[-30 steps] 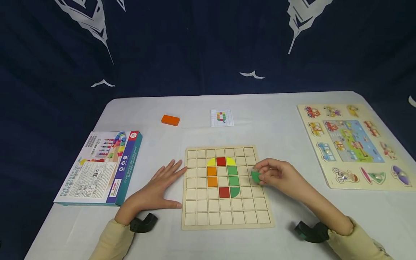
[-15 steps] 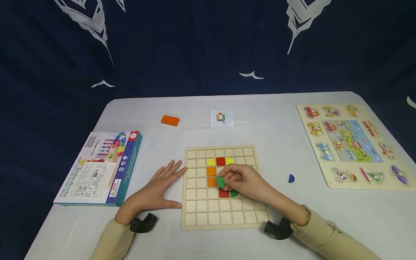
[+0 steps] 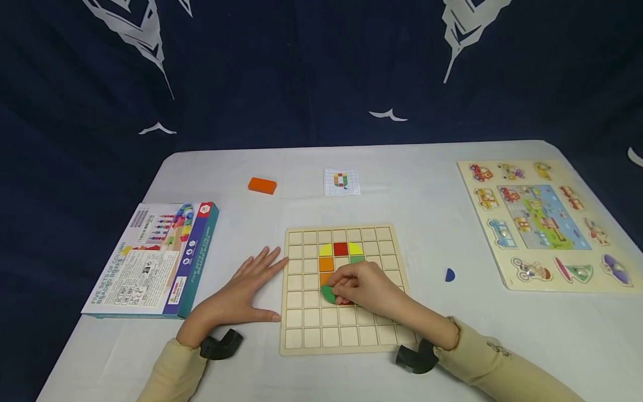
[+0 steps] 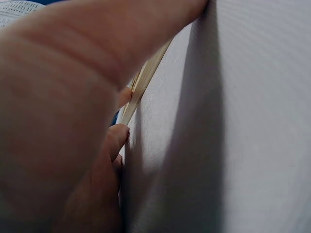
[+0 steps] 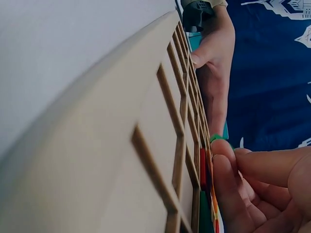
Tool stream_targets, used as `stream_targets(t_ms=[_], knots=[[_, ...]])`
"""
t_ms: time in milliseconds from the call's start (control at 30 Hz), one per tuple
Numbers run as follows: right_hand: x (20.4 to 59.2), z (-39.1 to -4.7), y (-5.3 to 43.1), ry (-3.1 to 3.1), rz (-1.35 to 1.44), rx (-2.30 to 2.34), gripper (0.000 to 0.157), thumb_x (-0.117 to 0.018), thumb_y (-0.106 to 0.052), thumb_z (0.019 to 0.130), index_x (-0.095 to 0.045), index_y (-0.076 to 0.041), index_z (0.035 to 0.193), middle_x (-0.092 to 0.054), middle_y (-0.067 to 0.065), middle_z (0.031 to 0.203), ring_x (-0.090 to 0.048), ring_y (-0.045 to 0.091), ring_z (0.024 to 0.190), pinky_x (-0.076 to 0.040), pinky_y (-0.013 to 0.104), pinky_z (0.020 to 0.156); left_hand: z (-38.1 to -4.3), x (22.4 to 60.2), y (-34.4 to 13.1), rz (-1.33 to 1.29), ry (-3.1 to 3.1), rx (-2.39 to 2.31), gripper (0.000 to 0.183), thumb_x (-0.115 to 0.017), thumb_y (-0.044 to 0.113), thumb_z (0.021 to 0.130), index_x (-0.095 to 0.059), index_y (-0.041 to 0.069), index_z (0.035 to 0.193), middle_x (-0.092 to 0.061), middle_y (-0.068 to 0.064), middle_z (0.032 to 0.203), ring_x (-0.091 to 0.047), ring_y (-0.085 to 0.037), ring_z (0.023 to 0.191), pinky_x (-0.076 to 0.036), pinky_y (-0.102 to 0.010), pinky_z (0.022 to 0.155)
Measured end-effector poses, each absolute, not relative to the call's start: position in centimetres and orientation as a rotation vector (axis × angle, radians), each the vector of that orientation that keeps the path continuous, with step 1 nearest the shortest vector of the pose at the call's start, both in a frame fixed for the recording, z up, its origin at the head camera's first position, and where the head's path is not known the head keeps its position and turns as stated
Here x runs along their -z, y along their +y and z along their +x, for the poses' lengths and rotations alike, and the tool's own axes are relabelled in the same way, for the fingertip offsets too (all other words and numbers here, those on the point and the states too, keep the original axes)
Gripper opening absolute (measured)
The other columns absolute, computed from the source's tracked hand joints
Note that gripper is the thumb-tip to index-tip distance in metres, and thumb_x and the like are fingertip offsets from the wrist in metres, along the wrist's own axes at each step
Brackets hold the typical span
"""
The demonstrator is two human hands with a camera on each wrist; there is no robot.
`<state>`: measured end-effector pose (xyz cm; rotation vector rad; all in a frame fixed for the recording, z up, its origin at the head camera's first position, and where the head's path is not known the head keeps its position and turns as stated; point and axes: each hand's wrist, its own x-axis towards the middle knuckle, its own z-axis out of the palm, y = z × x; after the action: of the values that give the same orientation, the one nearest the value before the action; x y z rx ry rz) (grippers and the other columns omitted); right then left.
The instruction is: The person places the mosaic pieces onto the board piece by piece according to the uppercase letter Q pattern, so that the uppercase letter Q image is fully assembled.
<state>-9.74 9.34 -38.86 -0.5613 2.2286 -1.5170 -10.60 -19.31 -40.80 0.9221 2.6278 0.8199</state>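
In the head view my right hand (image 3: 365,285) pinches a green rounded tile (image 3: 329,294) at the lower left of the coloured pattern on the wooden grid board (image 3: 303,338). Its fingers cover part of the pattern. Around it sit yellow rounded tiles (image 3: 326,250), a red square tile (image 3: 340,249), an orange square tile (image 3: 326,264) and a partly hidden green square tile (image 3: 357,259). My left hand (image 3: 246,290) lies with fingers spread, thumb and index fingertip at the board's left edge. From the right wrist view, the green tile (image 5: 216,138) shows at my fingertips.
A small pattern card (image 3: 342,182) and an orange block (image 3: 262,186) lie beyond the board. On the left is a flat box (image 3: 150,259). A blue rounded tile (image 3: 450,274) rests on the table to the right, near a picture puzzle board (image 3: 547,223).
My right hand has carried the green tile leftward from the board's right edge to the pattern's lower left. The blue tile has come into sight on the right. My left hand stays put.
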Motion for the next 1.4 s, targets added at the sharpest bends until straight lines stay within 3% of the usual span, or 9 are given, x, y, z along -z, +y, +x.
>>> stream_targets(t_ms=[633, 833, 1400], knots=[[38.9, -9.44, 9.23, 2.397, -0.677, 1.405, 0.01, -0.068, 0.005, 0.08, -0.069, -0.004, 0.081, -0.062, -0.003, 0.065, -0.061, 0.013, 0.056, -0.052, 0.025, 0.053, -10.55, 40.82, -19.26, 0.916, 2.626, -0.83, 0.103, -0.082, 0.044, 0.065, -0.029, 0.012, 0.148, -0.013, -0.01, 0.154, -0.001, -0.029, 0.14, 0.0, -0.051, 0.109], [38.77, -9.32, 9.26, 2.506, -0.752, 1.323, 0.011, -0.073, 0.002, 0.077, -0.068, -0.007, 0.079, -0.059, -0.008, 0.067, -0.055, 0.005, 0.058, -0.05, 0.022, 0.055, -10.64, 41.07, -19.33, 0.92, 2.629, -0.829, 0.103, -0.082, 0.046, 0.065, -0.03, 0.013, 0.148, -0.013, -0.009, 0.154, -0.001, -0.028, 0.14, 0.0, -0.05, 0.109], [38.92, -9.12, 9.25, 2.675, -0.864, 1.102, 0.017, -0.079, -0.003, 0.071, -0.07, -0.007, 0.085, -0.053, -0.008, 0.072, -0.048, 0.007, 0.063, -0.045, 0.021, 0.055, -10.62, 40.99, -19.31, 0.919, 2.634, -0.815, 0.103, -0.081, 0.047, 0.065, -0.03, 0.013, 0.148, -0.013, -0.009, 0.155, -0.001, -0.027, 0.14, 0.0, -0.05, 0.109]])
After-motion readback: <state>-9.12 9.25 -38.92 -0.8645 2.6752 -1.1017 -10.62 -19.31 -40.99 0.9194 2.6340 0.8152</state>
